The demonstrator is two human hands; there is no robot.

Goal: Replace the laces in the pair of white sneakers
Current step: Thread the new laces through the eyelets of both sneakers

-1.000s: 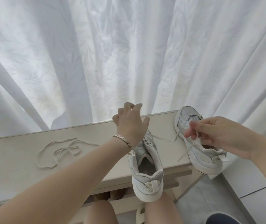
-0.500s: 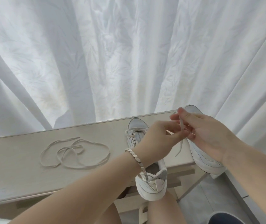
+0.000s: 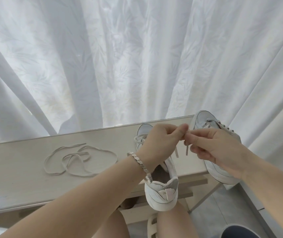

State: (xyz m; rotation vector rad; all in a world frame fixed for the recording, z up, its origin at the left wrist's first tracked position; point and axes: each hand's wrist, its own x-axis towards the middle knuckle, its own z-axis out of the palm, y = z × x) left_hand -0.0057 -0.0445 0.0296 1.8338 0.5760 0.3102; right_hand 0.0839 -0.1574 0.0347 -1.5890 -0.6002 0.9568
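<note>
As left hand (image 3: 158, 141) and right hand (image 3: 218, 146) pinch apparent lace ends (image 3: 186, 150), sneakers (image 3: 161, 189) lie beneath.

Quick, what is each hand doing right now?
Left hand: pinches a lace end.
Right hand: pinches the other lace end.

On my remote feed I see bare forearms, a silver bracelet (image 3: 140, 163) of small square links, one end dangling, behind the left hand (image 3: 159, 143), and a pale cut-out slide sandal (image 3: 152, 225) on one foot.
</note>
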